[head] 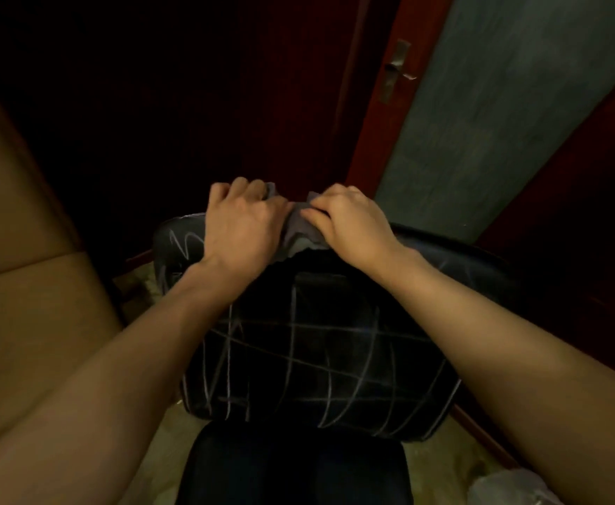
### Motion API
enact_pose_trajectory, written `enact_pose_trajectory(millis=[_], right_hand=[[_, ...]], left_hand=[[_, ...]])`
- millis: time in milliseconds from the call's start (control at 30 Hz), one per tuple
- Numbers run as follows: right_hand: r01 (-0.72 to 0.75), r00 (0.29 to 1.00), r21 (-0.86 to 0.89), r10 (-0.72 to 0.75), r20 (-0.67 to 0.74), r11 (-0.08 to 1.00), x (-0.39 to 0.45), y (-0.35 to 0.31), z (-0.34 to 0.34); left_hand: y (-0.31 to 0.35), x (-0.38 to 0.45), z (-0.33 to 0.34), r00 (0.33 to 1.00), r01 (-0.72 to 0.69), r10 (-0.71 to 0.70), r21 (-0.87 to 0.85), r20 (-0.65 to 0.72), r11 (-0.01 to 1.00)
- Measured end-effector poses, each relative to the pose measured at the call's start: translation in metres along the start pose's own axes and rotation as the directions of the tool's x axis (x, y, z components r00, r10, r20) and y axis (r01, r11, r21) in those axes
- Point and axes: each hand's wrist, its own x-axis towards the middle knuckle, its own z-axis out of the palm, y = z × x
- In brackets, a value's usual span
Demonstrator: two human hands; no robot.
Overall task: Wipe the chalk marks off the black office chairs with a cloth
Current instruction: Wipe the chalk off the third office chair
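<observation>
A black office chair [317, 359] stands right below me, its seat crossed by many white chalk lines. More chalk scribbles show on the top left of its backrest [178, 242]. A grey cloth [297, 233] lies bunched on the top edge of the backrest. My left hand [242, 224] grips the cloth's left end with curled fingers. My right hand [349, 224] pinches its right end. Both forearms reach over the seat. Most of the cloth is hidden under my hands.
A tan upholstered seat [25, 286] fills the left side. A dark red door [298, 85] with a metal latch plate [395, 71] stands behind the chair, beside a grey wall [499, 122]. Another black cushion [295, 464] lies at the bottom. A clear plastic bag [510, 486] sits bottom right.
</observation>
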Motion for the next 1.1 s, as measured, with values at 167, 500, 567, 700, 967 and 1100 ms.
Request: enact_pose_trajectory(millis=[167,500,567,700,967,1100], right_hand=[[0.079,0.996,0.042,-0.081,0.036,0.996,0.016,-0.063,0.017],[0.17,0.979,-0.034,-0.164,0.124,0.985,0.013,-0.108,0.007],[0.212,0.97,0.001,-0.211,0.125,0.977,0.025,-0.14,0.022],[0.302,0.943,0.023,-0.302,0.142,0.953,0.036,-0.2,0.045],[0.351,0.935,0.03,-0.352,0.038,0.936,0.03,-0.147,0.03],[0.292,0.956,0.056,-0.29,-0.04,0.955,0.022,-0.08,0.016]], left_hand=[[-0.048,-0.04,-0.021,0.987,0.159,-0.16,-0.02,-0.013,0.987],[-0.071,-0.069,-0.051,0.982,0.187,-0.187,0.077,-0.01,0.979],[-0.096,-0.087,-0.053,0.952,0.307,-0.306,0.082,-0.021,0.948],[-0.13,-0.123,-0.057,0.845,0.535,-0.535,0.003,0.009,0.845],[-0.087,-0.089,-0.052,0.833,0.549,-0.554,-0.115,-0.009,0.828],[-0.036,-0.049,-0.043,0.904,0.425,-0.427,-0.061,-0.018,0.903]])
